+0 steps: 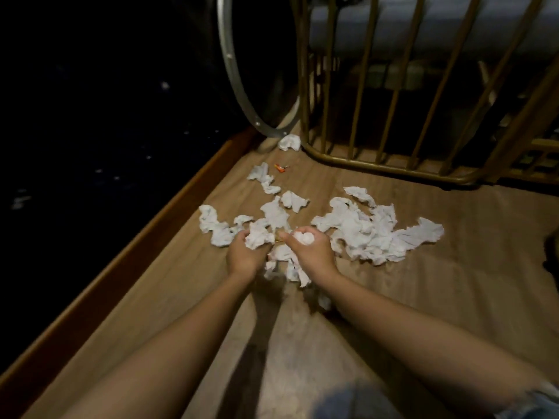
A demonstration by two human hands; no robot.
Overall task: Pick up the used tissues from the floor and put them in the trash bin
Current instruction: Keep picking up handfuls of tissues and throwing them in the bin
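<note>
Several crumpled white tissues lie scattered on the brown floor. My left hand [245,257] is closed on a wad of tissue [258,235] at the middle of the view. Right beside it, my right hand [311,252] grips a balled tissue [303,238], with more tissue hanging beneath both hands. A big heap of tissues [372,234] lies to the right of my hands. Smaller tissues [263,176] trail away toward the back, and one tissue [289,142] sits by the metal hoop. No trash bin is in view.
A gold metal railing [378,164] stands at the back right. A silver metal hoop [242,98] leans at the back. A wooden skirting edge [169,207] runs along the left beside a dark surface. A small orange object [280,168] lies among the far tissues.
</note>
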